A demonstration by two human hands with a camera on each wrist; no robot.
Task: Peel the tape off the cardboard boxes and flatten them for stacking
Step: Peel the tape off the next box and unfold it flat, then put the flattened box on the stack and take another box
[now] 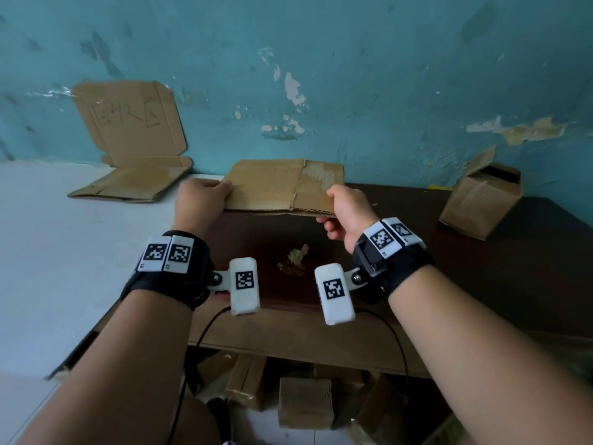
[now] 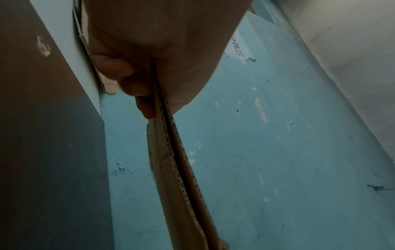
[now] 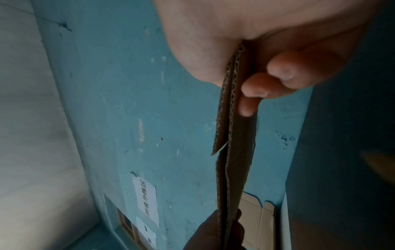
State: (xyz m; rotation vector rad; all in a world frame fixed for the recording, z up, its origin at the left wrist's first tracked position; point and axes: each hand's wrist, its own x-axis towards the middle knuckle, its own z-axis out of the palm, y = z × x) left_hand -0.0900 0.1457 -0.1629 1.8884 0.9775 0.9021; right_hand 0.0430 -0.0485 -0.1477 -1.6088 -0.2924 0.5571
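Observation:
A flattened brown cardboard box hangs level above the dark table, held by both ends. My left hand grips its left edge, thumb on top. My right hand pinches the right edge, fingers curled underneath. Both wrist views look along the box's corrugated edge, pressed flat between thumb and fingers. A crumpled wad of peeled tape lies on the table below the box.
A flat cardboard sheet with handwriting leans on the teal wall, another piece lying at its foot on the white surface. An open, unflattened small box stands at the table's right. More boxes sit under the table.

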